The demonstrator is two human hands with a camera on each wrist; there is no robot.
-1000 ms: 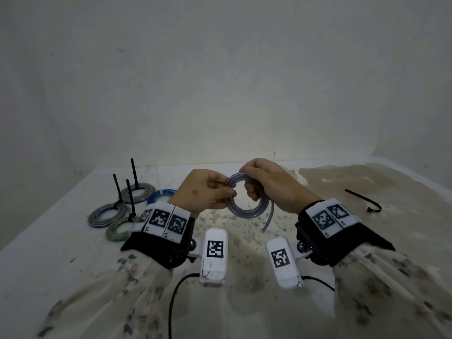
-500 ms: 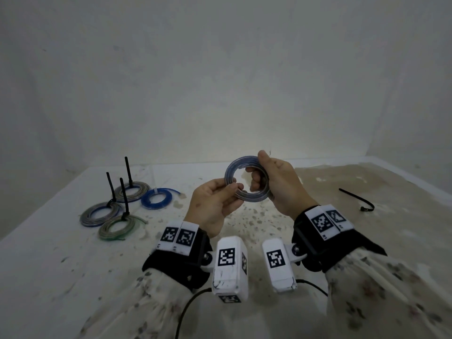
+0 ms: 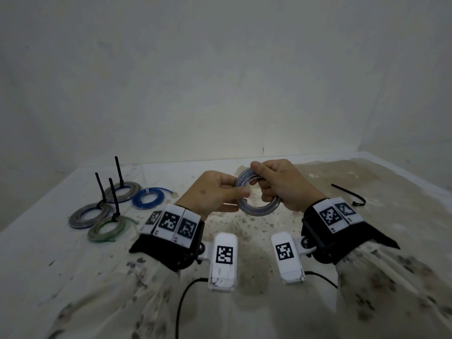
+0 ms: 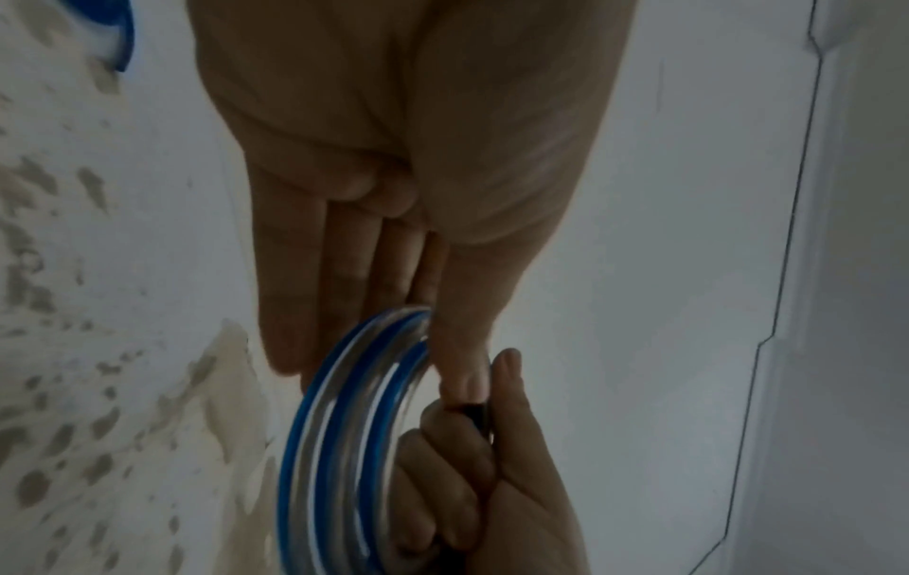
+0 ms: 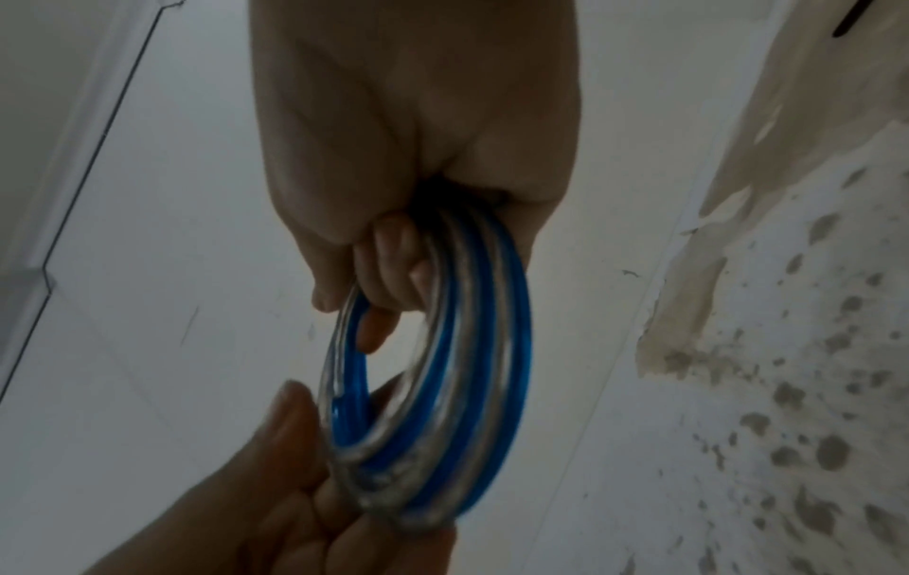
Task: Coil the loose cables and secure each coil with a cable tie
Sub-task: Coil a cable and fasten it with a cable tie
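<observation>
Right hand fingers curled through coil, gripping its upper right. Left hand pinches coil's left edge, thumb against fingers. Coil held upright above table, untied. Loose tie lies to the right; four tied coils to the left.

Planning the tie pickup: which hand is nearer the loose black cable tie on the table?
Right. The right hand grips the cable coil with the loose black cable tie lying just beyond its wrist side. The left hand pinches the coil's opposite side, farther away.
</observation>
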